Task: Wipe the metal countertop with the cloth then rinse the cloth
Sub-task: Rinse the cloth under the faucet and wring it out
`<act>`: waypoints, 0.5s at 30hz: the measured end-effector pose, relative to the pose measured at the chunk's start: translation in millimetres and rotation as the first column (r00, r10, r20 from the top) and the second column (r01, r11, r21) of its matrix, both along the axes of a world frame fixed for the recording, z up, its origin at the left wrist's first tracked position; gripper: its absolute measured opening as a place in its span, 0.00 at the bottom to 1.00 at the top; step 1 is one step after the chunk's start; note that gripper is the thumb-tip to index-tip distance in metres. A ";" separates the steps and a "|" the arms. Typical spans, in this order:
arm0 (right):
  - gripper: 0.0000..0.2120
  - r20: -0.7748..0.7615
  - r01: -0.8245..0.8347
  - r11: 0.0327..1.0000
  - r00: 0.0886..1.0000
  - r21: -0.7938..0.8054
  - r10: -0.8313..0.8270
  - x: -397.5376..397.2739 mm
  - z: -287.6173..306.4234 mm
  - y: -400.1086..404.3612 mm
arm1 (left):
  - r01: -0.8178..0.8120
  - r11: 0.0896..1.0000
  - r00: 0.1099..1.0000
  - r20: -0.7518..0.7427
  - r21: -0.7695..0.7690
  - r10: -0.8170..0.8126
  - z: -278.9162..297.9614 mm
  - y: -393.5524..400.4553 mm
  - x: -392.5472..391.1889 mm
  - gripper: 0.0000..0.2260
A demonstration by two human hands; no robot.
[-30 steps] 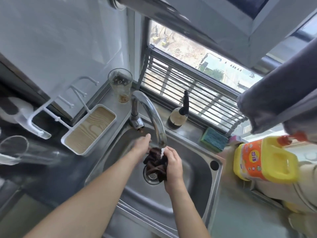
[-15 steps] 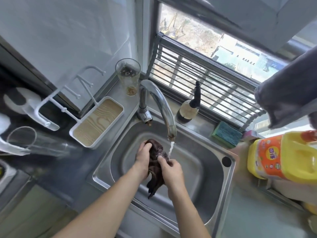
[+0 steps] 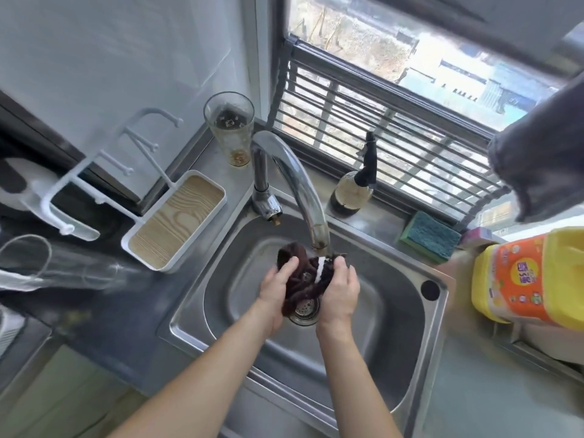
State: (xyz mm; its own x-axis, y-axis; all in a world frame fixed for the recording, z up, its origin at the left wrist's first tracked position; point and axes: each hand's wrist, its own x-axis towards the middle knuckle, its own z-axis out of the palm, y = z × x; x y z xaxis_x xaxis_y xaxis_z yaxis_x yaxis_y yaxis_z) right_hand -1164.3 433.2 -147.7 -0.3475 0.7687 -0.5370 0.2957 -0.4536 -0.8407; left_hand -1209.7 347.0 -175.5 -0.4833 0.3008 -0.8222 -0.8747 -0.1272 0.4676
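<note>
Both hands are on the cloth [image 3: 301,273] — left hand [image 3: 274,287] gripping its left side with fingers curled over the bunched fabric, right hand [image 3: 339,289] gripping the right side, thumb and fingers wrapped round it. The cloth is a dark brown wad held over the drain [image 3: 305,309] inside the sink [image 3: 420,352], directly under the faucet [image 3: 294,181] spout.

What changed: half a second ago the cloth hung to the left of the stream, a tail dangling down, water missing it. Now it is bunched up and back under the spout, and the white stream lands on its top between the two hands. A second ago it was also under the water — so this looks like a cycle of wet, pull aside, rub, wet again.

Meaning for the task: the countertop wipe appears finished; this is the rinse stage, mid-way by my read. Likely left: squeeze out and shut off the tap.

Nearby, untouched: sponge [image 3: 429,235] on the sink ledge, yellow detergent jug [image 3: 531,276] at right, drinking glass [image 3: 229,128] behind the faucet.
</note>
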 end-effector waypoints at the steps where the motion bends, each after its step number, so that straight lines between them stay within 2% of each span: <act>1: 0.14 0.030 0.054 0.998 0.998 0.020 -0.055 3.5 2.4 0.0 | -0.075 0.994 0.996 -0.053 -0.082 0.071 -4.3 0.8 -3.0 0.17; 3: 0.13 0.014 0.157 0.988 0.988 -0.013 -0.156 10.8 7.5 -1.7 | -0.168 0.971 0.983 -0.106 -0.169 0.151 -7.8 1.6 -9.3 0.14; 5: 0.11 0.007 0.136 0.988 0.991 -0.079 -0.136 15.8 9.7 -5.2 | -0.157 0.980 0.986 -0.078 -0.124 0.148 -4.1 3.7 -13.2 0.14; 7: 0.16 0.044 -0.019 0.992 0.999 -0.128 0.025 16.7 9.3 -8.6 | -0.073 0.997 0.997 0.019 0.020 0.073 4.8 6.4 -12.8 0.22; 9: 0.20 0.118 -0.224 0.967 0.964 -0.118 0.237 15.0 7.4 -9.1 | 0.022 0.992 0.999 0.025 0.122 -0.025 9.9 8.0 -8.5 0.26; 12: 0.23 0.248 -0.426 0.903 0.869 -0.063 0.427 12.7 3.2 -3.2 | 0.158 0.983 0.987 -0.056 0.089 -0.153 16.4 8.9 -3.3 0.26; 13: 0.21 0.260 -0.446 0.893 0.857 -0.057 0.445 11.8 1.4 -0.2 | 0.148 0.986 0.987 -0.072 0.080 -0.143 16.7 9.0 -2.2 0.26; 15: 0.11 0.187 -0.388 0.918 0.898 -0.084 0.397 9.7 -0.2 5.0 | 0.077 0.994 0.995 -0.072 0.073 -0.072 14.4 6.1 -0.6 0.24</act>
